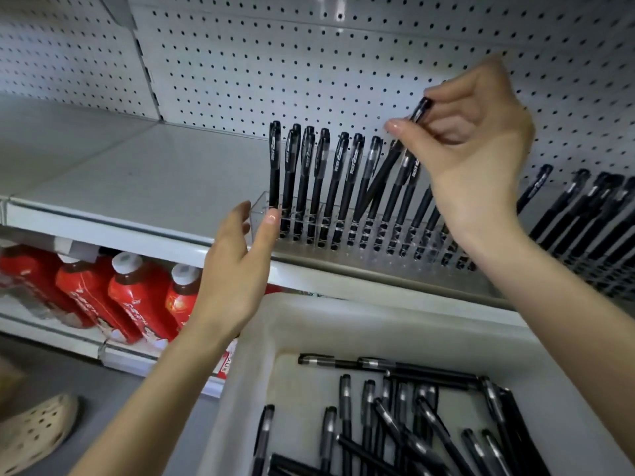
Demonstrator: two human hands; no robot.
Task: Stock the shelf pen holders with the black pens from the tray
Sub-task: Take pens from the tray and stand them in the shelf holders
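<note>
Above the shelf (137, 173), right hand (477, 139) pinches a black pen (378, 180); relaxed left hand (237, 266) perhaps touches holder (257, 235).

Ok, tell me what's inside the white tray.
Loose black pens lie crisscrossed on the floor of the white tray. What lies under the pile is covered, and the tray's near end runs out of frame.

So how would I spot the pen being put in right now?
Look at the white shelf, then the clear holder on its front edge. Of its black pens, only the held pen, pinched by the right hand, slants across its neighbours.
</note>
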